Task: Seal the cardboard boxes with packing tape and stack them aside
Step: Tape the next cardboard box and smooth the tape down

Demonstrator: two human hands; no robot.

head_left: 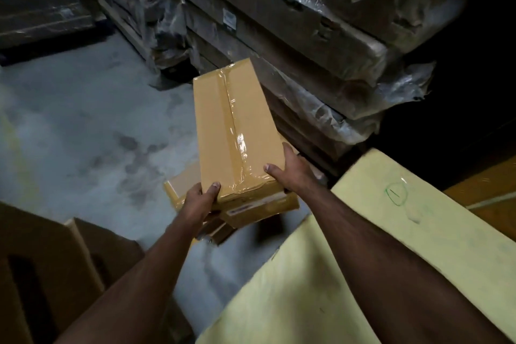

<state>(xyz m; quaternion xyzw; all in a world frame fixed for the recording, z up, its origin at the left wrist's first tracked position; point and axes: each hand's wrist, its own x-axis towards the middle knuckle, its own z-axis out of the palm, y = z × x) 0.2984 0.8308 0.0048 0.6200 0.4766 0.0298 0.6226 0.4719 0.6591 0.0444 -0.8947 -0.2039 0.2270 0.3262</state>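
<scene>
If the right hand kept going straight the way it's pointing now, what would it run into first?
The right hand points up and away along the taped box it grips. Straight on, past the box's far end, it would likely meet the plastic-wrapped stack of cartons first, though depth is hard to judge.

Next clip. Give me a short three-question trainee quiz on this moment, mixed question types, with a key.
1. True or false: clear tape runs along the top seam of the held box.
2. Which hands grip the box? A) left hand only B) right hand only C) both
3. Fill in: the held box is above other boxes lying on the ____.

Key: 1 true; 2 C; 3 floor.
</scene>
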